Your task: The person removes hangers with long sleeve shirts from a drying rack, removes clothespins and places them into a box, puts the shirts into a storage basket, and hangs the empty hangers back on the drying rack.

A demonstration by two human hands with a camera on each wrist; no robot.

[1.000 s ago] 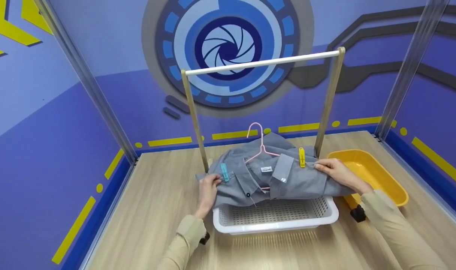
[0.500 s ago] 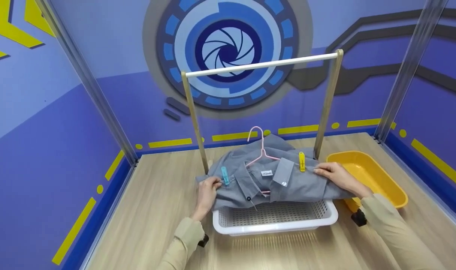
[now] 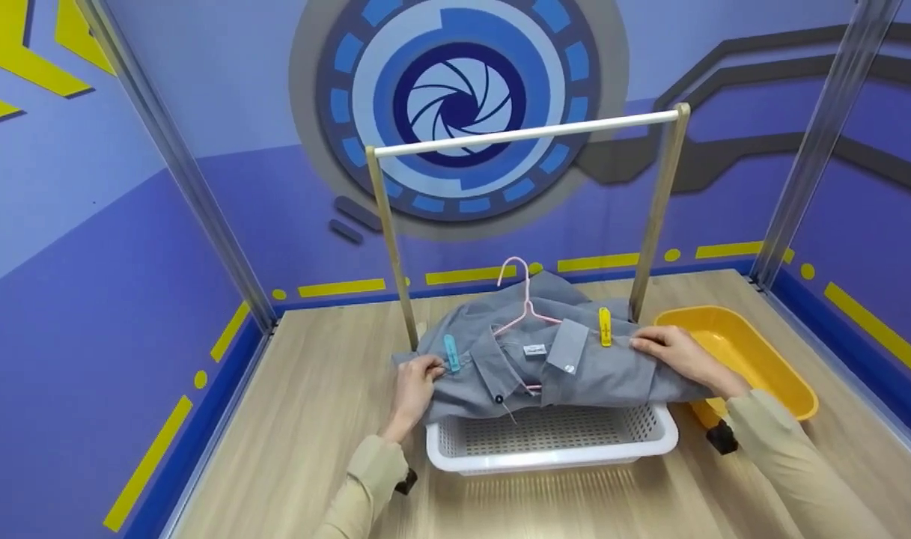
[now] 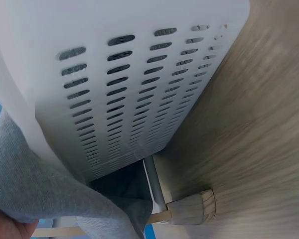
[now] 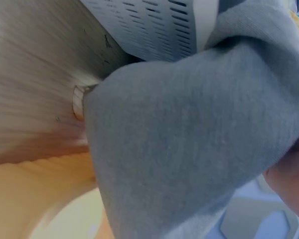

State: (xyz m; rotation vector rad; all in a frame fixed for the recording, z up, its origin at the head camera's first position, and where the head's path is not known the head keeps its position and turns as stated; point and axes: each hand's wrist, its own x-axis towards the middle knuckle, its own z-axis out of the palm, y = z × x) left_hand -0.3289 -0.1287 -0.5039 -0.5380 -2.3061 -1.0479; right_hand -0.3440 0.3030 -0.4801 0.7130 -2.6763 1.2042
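A grey shirt (image 3: 605, 374) lies spread over the back of a white perforated basket (image 3: 552, 457), collar towards me. Inside its neck is a pink hanger (image 3: 528, 303), its hook standing up above the cloth. A blue clothespin (image 3: 451, 353) is clipped on the left shoulder and a yellow clothespin (image 3: 605, 326) on the right one. My left hand (image 3: 412, 389) pinches the cloth just outside the blue clothespin. On the other side, my right hand (image 3: 683, 355) pinches the shirt right of the yellow one. In both wrist views the cloth drapes past the basket, and only a bit of each hand shows.
Behind the shirt stands a wooden rack with a white rail (image 3: 530, 135). A yellow tray (image 3: 769, 367) sits at the right, partly behind my right forearm. Patterned panels and metal posts border the wooden table (image 3: 298, 427) at the back and sides.
Both hands keep their pinch on the shirt, which barely moves. The whole scene sits slightly lower in the head view.
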